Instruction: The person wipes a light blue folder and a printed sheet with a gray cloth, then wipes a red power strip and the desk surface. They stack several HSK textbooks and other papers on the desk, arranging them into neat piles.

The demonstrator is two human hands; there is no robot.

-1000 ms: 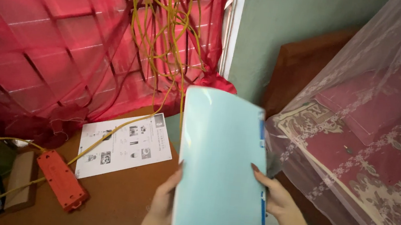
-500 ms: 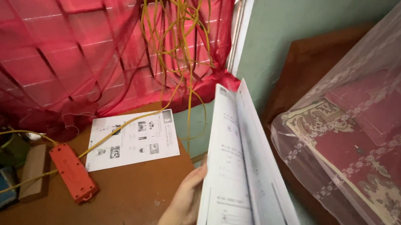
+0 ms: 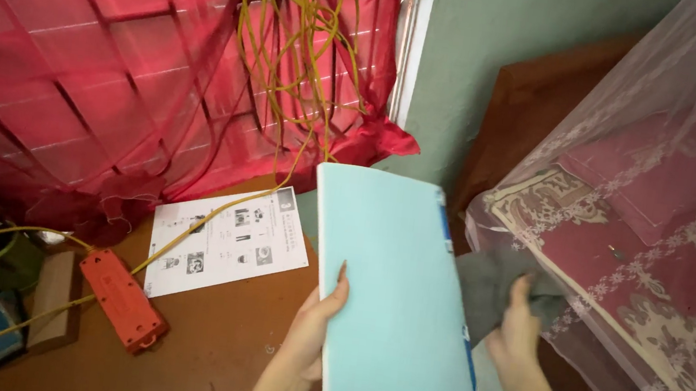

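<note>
Between both hands, a pale blue book [image 3: 396,306] stands tilted above the brown counter [image 3: 208,354]. Left hand [image 3: 314,327] grips its left edge, fingers curled over the cover. Right hand [image 3: 517,324], just right of the book, clutches a grey cloth [image 3: 490,286]. Left of the hands lie a printed sheet [image 3: 225,243] and an orange power strip [image 3: 122,301].

The book [image 3: 392,305] is pale blue, the cloth [image 3: 490,290] grey, the curtain [image 3: 118,64] red, the cables [image 3: 297,32] yellow, the power strip [image 3: 124,301] orange, the bedspread [image 3: 661,284] maroon with cream flowers.
</note>
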